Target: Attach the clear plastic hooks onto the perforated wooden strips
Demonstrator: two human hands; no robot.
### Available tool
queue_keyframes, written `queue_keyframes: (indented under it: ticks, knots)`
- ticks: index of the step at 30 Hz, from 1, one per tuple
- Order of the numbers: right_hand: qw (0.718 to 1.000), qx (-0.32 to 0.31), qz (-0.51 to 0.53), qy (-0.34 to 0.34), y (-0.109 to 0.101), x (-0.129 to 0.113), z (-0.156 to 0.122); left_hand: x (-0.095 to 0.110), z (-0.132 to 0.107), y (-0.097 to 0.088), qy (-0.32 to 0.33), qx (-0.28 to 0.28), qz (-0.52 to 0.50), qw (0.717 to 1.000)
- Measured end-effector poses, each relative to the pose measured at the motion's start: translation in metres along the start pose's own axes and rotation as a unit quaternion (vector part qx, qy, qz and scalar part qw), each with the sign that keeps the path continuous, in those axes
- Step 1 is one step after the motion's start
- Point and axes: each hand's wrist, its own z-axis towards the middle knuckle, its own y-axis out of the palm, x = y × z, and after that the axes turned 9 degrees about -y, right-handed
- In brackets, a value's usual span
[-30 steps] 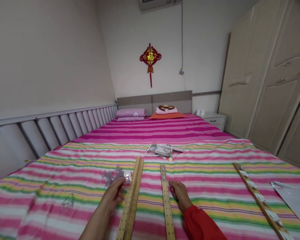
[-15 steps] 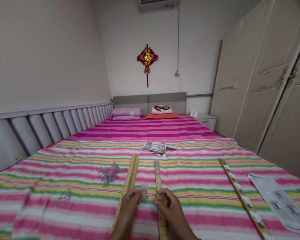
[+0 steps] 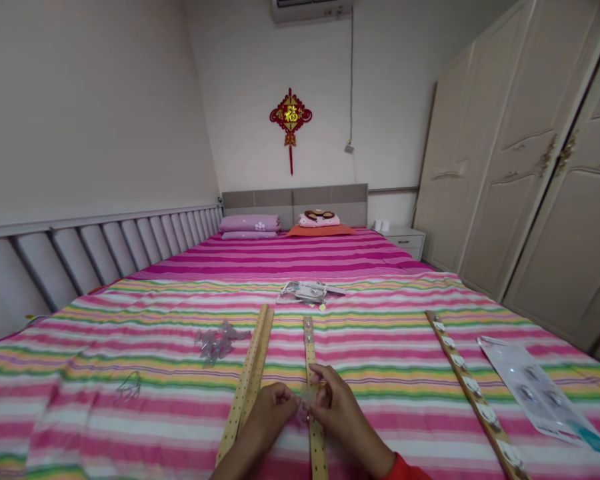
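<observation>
I have the left hand [image 3: 273, 413] and right hand [image 3: 343, 410] closed together in a pinching grip on a small clear packet [image 3: 307, 396], held between them at the left edge of the middle perforated strip [image 3: 317, 448]. The strip's long axis runs away from my viewpoint; the right hand, partly covering it, is nearer.

a glossy plastic packet [image 3: 305, 399] sits between left hand [image 3: 271, 411] and right hand [image 3: 339, 415]. a matt wooden strip [image 3: 317, 448] runs beneath the latter.
</observation>
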Motion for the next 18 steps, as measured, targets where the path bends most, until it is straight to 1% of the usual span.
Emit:
queue_keyframes:
  ticks: [2, 5, 9, 13, 16, 18]
  knots:
    - [1.0, -0.014, -0.01, -0.004, -0.004, -0.002, 0.001, 0.004, 0.0, 0.001, -0.008, -0.013, 0.022, 1.0]
    - [0.998, -0.031, -0.053, -0.028, -0.005, -0.007, -0.002, 0.01, 0.001, 0.003, -0.017, -0.022, 0.039, 0.999]
    - [0.992, -0.067, -0.098, -0.046, -0.003, -0.007, -0.008, 0.013, 0.003, 0.005, -0.004, -0.026, 0.061, 0.998]
    - [0.991, -0.08, -0.089, -0.061, -0.006, 0.001, -0.011, 0.012, 0.002, 0.005, 0.004, -0.027, 0.125, 0.992]
    - [0.989, -0.095, -0.08, -0.077, -0.011, 0.004, -0.008, 0.012, 0.0, 0.004, -0.009, -0.042, 0.157, 0.987]
    - [0.986, -0.104, -0.099, -0.084, -0.013, 0.001, -0.005, 0.014, -0.001, 0.004, -0.013, -0.059, 0.169, 0.984]
